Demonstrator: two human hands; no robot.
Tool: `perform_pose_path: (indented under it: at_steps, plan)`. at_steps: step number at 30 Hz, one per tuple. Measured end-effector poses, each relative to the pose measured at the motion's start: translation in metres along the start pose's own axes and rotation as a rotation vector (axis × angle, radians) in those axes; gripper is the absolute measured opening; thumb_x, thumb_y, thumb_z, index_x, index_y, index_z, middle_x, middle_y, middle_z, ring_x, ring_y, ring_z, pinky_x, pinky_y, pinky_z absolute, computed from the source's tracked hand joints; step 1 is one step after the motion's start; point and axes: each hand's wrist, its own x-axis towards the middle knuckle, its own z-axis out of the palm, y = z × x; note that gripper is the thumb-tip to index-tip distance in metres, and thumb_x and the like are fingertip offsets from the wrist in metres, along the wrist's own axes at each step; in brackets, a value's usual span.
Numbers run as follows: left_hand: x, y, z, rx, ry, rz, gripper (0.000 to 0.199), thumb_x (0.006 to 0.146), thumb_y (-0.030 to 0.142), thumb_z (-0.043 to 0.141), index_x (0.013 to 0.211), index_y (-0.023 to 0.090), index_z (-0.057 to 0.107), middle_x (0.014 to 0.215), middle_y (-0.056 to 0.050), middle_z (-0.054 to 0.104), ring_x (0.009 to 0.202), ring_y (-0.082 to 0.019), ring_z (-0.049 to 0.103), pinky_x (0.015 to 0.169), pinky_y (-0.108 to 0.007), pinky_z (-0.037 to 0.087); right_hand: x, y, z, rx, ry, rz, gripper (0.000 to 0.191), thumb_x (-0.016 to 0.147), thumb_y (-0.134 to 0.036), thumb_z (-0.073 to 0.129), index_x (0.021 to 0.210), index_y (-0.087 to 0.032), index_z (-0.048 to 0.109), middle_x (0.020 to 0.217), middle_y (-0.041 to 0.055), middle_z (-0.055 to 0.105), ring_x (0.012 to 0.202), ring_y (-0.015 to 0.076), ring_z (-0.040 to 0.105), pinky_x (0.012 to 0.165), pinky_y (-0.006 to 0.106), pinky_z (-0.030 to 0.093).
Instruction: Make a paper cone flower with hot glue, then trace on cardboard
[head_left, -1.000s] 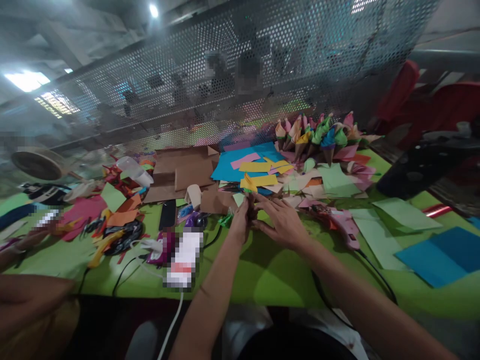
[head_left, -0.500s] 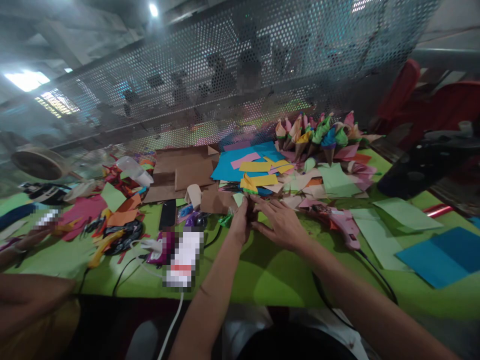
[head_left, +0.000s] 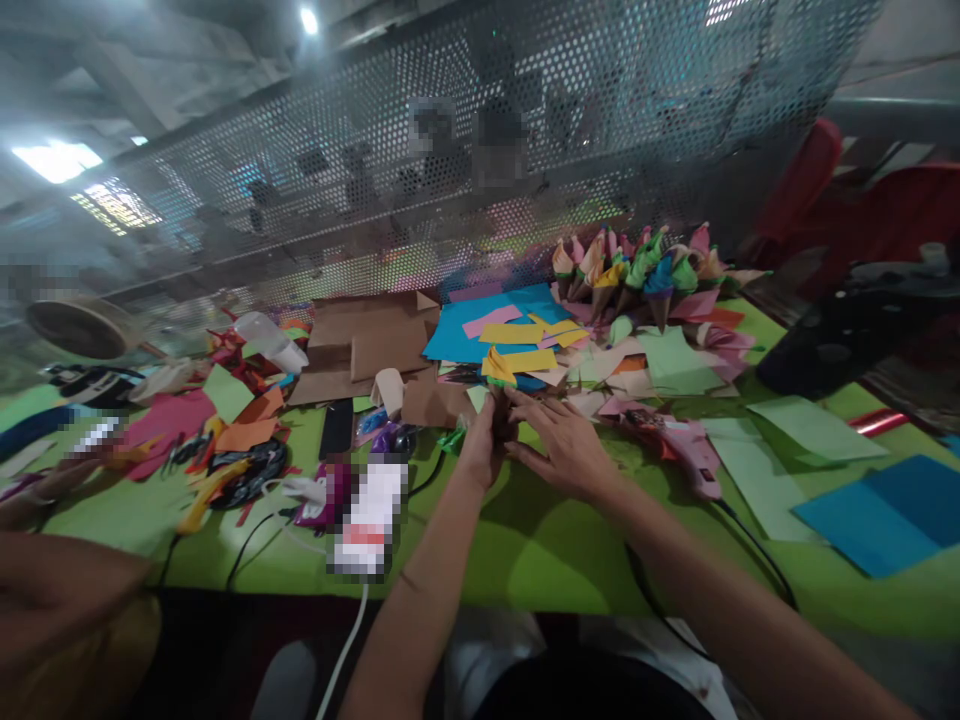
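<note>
Many brown paper cones with bright swirls (head_left: 641, 266) look done on the green worktop (head_left: 555, 560), big blue paper sheets (head_left: 451, 341) look unused, and the left hand (head_left: 481, 438) pinches one small yellow paper swirl (head_left: 496, 367) at its fingertips, the right hand (head_left: 564, 440) loosely spread beside it.

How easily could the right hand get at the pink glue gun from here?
Quite easily, it seems: the pink glue gun lies to the right of the right hand, and nothing visibly blocks the way. That hand is just now busy by the yellow paper swirl, though.
</note>
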Motion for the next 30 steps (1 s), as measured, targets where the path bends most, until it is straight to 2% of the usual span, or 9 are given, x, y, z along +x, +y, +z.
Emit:
perform_pose_path:
  at_steps: [5,10,15,22,30]
  plan:
    - [0.001,0.001,0.000,-0.066,0.013,-0.015,0.043,0.072,0.054,0.081,0.095,0.020,0.069,0.069,0.004,0.061,0.055,-0.007,0.046,0.045,-0.020,0.027,0.000,-0.001,-0.001,0.017,-0.010,0.002,0.025,0.096,-0.039,0.056,0.110,-0.020,0.063,0.144,0.0131,0.059,0.105,0.0303,0.064,0.087,0.047,0.050]
    - [0.000,0.005,0.002,-0.113,0.019,-0.065,0.043,0.071,0.053,0.082,0.095,0.020,0.070,0.065,0.005,0.061,0.049,-0.006,0.040,0.042,-0.020,0.024,0.000,0.000,-0.004,0.030,0.017,0.005,0.024,0.097,-0.037,0.053,0.112,-0.021,0.062,0.146,0.0119,0.057,0.105,0.0298,0.064,0.088,0.047,0.050]
    - [-0.002,0.006,0.004,-0.120,0.039,-0.103,0.037,0.075,0.050,0.079,0.096,0.020,0.070,0.071,0.004,0.065,0.052,-0.007,0.046,0.045,-0.020,0.027,0.000,0.000,-0.001,0.008,-0.006,0.008,0.024,0.097,-0.039,0.052,0.109,-0.021,0.062,0.146,0.0138,0.056,0.102,0.0306,0.063,0.088,0.049,0.049]
    - [-0.001,0.007,0.004,-0.129,0.043,-0.087,0.033,0.078,0.048,0.077,0.096,0.021,0.070,0.072,0.004,0.066,0.055,-0.007,0.049,0.047,-0.020,0.031,0.000,-0.002,-0.001,0.012,-0.015,0.006,0.024,0.096,-0.041,0.054,0.108,-0.021,0.062,0.144,0.0131,0.059,0.103,0.0303,0.064,0.085,0.047,0.050]
    - [-0.003,0.011,0.006,-0.132,-0.016,-0.108,0.041,0.074,0.052,0.080,0.098,0.020,0.069,0.062,0.005,0.056,0.045,-0.004,0.034,0.039,-0.018,0.020,0.000,0.001,-0.002,0.020,0.037,0.008,0.025,0.096,-0.039,0.054,0.112,-0.021,0.062,0.147,0.0123,0.056,0.108,0.0302,0.063,0.090,0.047,0.050]
